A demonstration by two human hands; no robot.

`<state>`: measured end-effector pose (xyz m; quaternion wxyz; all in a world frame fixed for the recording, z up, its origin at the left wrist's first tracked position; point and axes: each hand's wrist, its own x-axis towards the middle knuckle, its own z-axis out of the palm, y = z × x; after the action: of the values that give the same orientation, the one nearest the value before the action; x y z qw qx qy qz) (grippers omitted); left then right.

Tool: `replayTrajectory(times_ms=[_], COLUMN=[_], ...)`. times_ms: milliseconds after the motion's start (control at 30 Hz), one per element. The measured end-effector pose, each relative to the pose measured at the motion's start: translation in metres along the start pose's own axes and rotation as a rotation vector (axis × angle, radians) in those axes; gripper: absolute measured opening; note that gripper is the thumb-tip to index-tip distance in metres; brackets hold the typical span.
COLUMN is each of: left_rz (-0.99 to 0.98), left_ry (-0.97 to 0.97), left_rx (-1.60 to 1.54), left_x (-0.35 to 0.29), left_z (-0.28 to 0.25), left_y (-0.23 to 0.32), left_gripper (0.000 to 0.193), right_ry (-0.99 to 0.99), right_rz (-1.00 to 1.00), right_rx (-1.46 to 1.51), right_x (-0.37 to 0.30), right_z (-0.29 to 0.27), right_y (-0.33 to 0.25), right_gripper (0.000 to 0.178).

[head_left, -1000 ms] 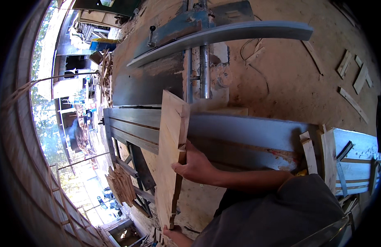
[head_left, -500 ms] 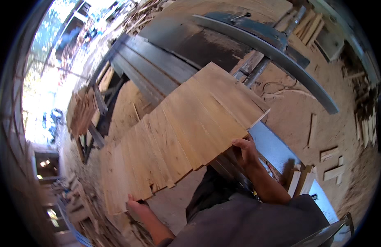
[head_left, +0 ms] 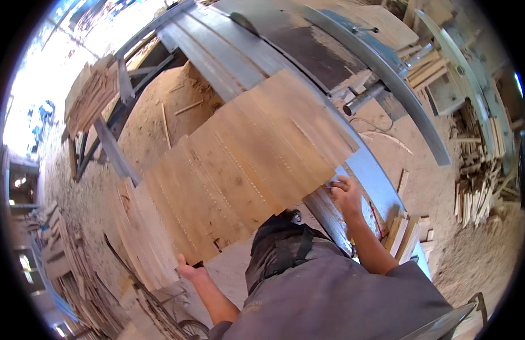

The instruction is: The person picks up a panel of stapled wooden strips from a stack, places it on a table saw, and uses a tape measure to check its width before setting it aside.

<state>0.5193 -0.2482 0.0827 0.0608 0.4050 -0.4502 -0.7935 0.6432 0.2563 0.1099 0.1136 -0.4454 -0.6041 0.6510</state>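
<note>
A wide wooden panel [head_left: 234,164], made of several boards joined side by side, spans the space in front of me. My left hand [head_left: 191,271] pinches its near edge toward the left end, thumb on top. At the near edge toward the right end, my right hand [head_left: 347,195] is closed with curled fingers against the panel; its fingertips are partly hidden. The panel's right part lies over the metal saw table [head_left: 203,48], and its left part reaches out past the table. Seams and a small dark notch show on the panel's face.
A long curved-looking metal fence [head_left: 387,79] crosses the machine at the far right. Wood offcuts [head_left: 407,235] stand beside my right forearm. A stack of thin boards [head_left: 92,96] rests on a frame at the left, above sawdust. Scrap wood [head_left: 70,266] lies lower left.
The panel has tilted and turned to show its face more flatly, with joint lines now dotted. My right hand has moved slightly, its fingers curling more. My view has shifted.
</note>
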Motion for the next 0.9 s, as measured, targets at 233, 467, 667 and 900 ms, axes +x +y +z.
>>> replayTrajectory(times_ms=[233, 467, 667, 900], left_rz=[-0.015, -0.031, -0.028, 0.058], left_ry=[0.071, 0.061, 0.039, 0.144], left_rx=[-0.072, 0.045, 0.133, 0.218], left_x=[0.021, 0.033, 0.111, 0.096], left_z=[-0.003, 0.07, 0.106, 0.108], left_y=[-0.015, -0.002, -0.01, -0.014], left_gripper=[0.044, 0.039, 0.035, 0.035], right_ry=[0.063, 0.093, 0.09, 0.079], right_rz=[-0.995, -1.052, -1.067, -1.121], right_rx=[-0.877, -1.004, -1.151, -1.249], right_x=[0.022, 0.127, 0.179, 0.182], right_z=[0.044, 0.1, 0.148, 0.138], right_y=[-0.031, -0.032, -0.054, -0.049], right_gripper=[0.054, 0.051, 0.057, 0.062])
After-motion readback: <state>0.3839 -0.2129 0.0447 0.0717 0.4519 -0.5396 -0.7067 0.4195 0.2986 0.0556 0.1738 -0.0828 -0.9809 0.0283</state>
